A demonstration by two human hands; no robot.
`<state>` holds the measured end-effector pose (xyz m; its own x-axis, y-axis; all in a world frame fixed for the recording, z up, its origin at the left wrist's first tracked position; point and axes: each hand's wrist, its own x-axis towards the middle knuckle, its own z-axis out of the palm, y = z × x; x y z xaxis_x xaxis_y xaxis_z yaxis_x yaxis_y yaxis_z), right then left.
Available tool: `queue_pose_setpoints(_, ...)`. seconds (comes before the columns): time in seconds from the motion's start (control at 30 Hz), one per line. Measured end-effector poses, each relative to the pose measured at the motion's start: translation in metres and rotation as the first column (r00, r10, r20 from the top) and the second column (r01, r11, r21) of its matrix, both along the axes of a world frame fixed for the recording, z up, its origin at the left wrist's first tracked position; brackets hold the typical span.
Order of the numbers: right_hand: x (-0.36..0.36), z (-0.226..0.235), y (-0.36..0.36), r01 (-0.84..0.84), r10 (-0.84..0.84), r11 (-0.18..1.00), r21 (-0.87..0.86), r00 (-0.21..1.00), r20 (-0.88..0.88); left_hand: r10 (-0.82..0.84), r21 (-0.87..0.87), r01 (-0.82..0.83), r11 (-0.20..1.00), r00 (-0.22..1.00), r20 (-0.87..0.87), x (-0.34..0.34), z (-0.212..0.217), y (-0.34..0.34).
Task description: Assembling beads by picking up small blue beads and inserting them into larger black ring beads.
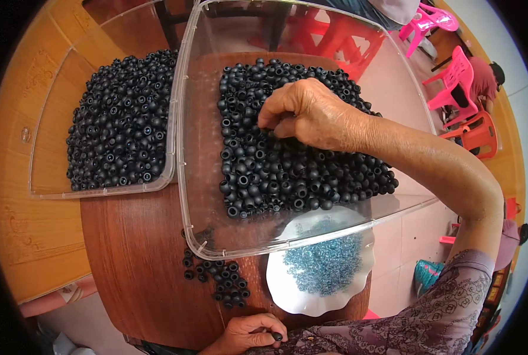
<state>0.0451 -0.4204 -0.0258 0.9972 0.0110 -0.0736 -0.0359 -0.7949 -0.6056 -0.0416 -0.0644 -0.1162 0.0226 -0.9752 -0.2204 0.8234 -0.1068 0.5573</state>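
At frame centre the right hand (305,112) pinches with curled fingertips into the black beads (287,171) heaped in the clear tray (187,177), while at the bottom edge the left hand (249,334) grips one bead (277,336) near the white plate (282,284) of blue rings.

Single view: head cam, fisheye, looking steeply down at round wooden table (139,260) from just above, close range. Frame upright, image left = person's left. Straight tray (184,148) edges bow toward rim; black vignette at corners. Forearms enter from lower and right edge. Upper right catches floor and pink chairs (453,77) farther off. No second view, no overlap.
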Motion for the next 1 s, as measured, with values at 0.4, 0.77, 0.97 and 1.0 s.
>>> queue_pose_setpoints(0.4,-0.001,-0.012,-0.024,-0.165,0.360,0.760,-0.628,0.912,0.196,0.010,-0.027,-0.008,1.000,0.997,0.082,0.002,0.001,-0.002)
queue_pose_setpoints(0.77,0.025,-0.020,0.012,-0.224,0.375,0.889,-0.400,0.857,0.353,0.002,-0.024,0.002,1.000,0.989,0.148,0.004,0.001,-0.003)
queue_pose_setpoints(0.97,0.032,-0.035,0.025,-0.212,0.409,0.800,-0.561,0.877,0.252,0.017,0.012,-0.018,1.000,0.996,0.084,0.001,0.003,0.000)
queue_pose_setpoints(1.0,0.032,-0.036,0.027,-0.207,0.411,0.780,-0.590,0.881,0.235,0.017,0.010,-0.018,1.000,0.996,0.083,0.001,0.003,0.001)
